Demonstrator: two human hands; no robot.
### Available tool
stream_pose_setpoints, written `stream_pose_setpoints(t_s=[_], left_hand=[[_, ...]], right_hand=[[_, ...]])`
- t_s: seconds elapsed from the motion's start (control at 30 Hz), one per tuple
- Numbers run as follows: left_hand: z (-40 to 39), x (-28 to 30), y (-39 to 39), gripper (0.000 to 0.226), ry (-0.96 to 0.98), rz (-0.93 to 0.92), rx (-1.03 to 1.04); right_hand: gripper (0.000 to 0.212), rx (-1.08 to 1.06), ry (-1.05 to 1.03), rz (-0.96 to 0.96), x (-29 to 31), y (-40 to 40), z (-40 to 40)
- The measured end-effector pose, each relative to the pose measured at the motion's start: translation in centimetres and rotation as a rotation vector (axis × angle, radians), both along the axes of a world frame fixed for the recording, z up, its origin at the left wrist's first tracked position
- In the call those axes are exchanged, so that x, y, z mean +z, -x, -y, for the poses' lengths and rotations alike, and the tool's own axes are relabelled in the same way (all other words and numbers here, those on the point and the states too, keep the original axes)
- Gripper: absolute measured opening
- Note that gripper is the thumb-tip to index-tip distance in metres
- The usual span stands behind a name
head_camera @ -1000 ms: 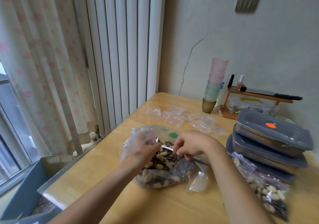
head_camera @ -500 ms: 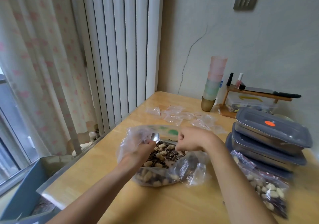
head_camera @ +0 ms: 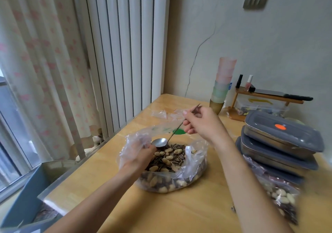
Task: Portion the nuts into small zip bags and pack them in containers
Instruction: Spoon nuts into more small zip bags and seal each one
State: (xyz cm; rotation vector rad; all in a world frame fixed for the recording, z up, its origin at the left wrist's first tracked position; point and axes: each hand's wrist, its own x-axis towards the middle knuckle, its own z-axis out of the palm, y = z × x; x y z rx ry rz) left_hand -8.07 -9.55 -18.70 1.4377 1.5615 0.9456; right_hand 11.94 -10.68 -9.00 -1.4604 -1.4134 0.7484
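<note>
Fingers of the right hand [head_camera: 203, 123] pinch the thin handle of a long metal spoon [head_camera: 159, 142], its empty bowl at the mouth of the big clear plastic bag of mixed nuts and sunflower seeds [head_camera: 170, 164], while the left hand [head_camera: 142, 156] grips the bag's rim to hold it open. Looks like the scooping step, so next I'd guess dip the spoon in and tip a load into one of the small clear zip bags [head_camera: 159, 113] lying beyond. No readable writing anywhere, just an orange sticker on the top grey-lidded steel container [head_camera: 280, 134].
</note>
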Motion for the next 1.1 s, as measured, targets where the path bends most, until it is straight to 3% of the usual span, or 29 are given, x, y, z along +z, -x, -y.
stream_pose_setpoints(t_s=[0.17,0.3,0.47,0.53,0.7,0.87,1.03,1.1], left_hand=[[0.1,0.5,-0.1,0.031,0.029,0.114,-0.067],[0.2,0.6,-0.3,0.036,0.048,0.131,-0.082],[0.4,0.6,-0.5,0.032,-0.005,0.110,-0.019],[0.4,0.7,-0.5,0.037,0.043,0.120,-0.041],[0.3,0.8,-0.2,0.016,-0.006,0.158,-0.042],[0.4,1.0,-0.2,0.028,-0.010,0.118,-0.027],[0.3,0.7,-0.3,0.012,-0.006,0.176,-0.029],[0.1,0.6,-0.2,0.019,0.001,0.169,-0.045]], right_hand=[[0.027,-0.131,-0.270,0.419,0.3,0.1,-0.4],[0.023,-0.035,-0.380,0.596,1.5,-0.6,0.4],[0.023,0.042,-0.351,0.697,1.3,-0.6,0.4],[0.024,0.067,-0.351,0.682,1.3,-0.5,0.5],[0.026,0.157,-0.299,0.515,1.3,0.4,1.0],[0.025,0.172,-0.250,0.368,0.7,0.9,0.6],[0.031,0.113,-0.047,0.135,-0.3,0.1,-0.4],[0.032,0.070,0.039,0.057,-0.9,-0.5,-1.0]])
